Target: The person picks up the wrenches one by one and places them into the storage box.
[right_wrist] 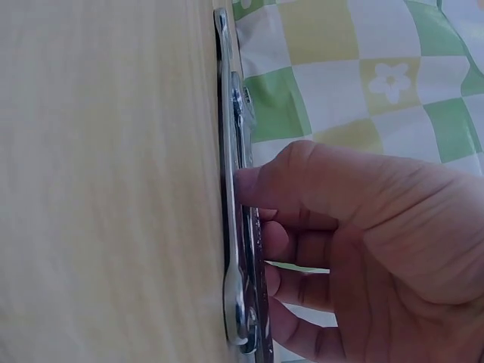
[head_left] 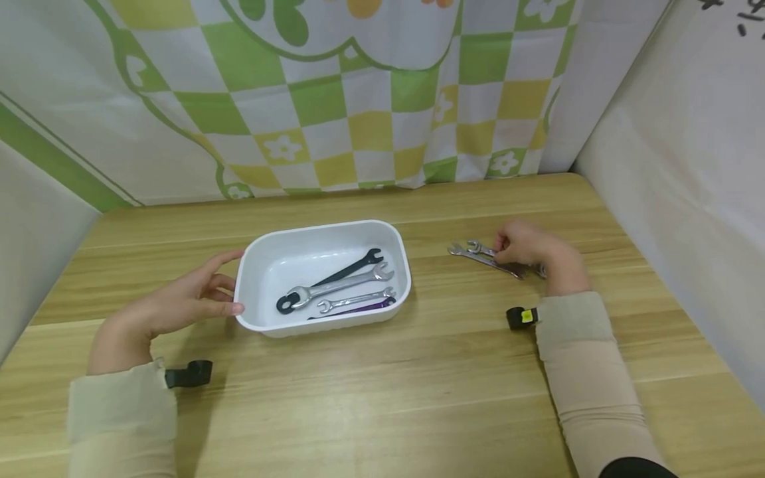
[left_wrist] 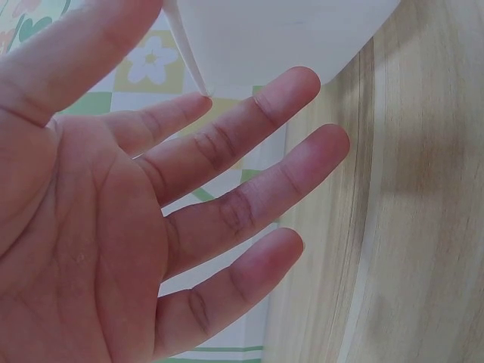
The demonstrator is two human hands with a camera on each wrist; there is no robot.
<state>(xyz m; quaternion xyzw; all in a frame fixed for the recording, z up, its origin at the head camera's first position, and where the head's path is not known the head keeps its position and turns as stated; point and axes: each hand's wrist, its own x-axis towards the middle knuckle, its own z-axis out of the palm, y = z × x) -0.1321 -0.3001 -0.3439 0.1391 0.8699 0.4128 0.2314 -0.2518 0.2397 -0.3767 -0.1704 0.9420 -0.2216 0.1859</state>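
Note:
My left hand [head_left: 185, 295] is at the left end of a white plastic tub [head_left: 299, 262], its thumb and forefinger touching the rim. In the left wrist view the other fingers are spread and hold nothing. Inside the tub lie a black wrench [head_left: 352, 267], a large silver wrench [head_left: 343, 284] across it, a small silver wrench [head_left: 355, 301] and a purple wrench [head_left: 373, 307]. To the right, my right hand [head_left: 526, 242] pinches at a small pile of silver wrenches [right_wrist: 233, 189] on the table. Its thumb presses one wrench's edge; its fingers curl behind, partly hidden.
The wooden table [head_left: 370, 398] ends at the back against a green and yellow checked cloth [head_left: 370, 133]. A pale wall covering [head_left: 687, 166] borders the right side. A small black device [head_left: 190, 374] is strapped to each wrist.

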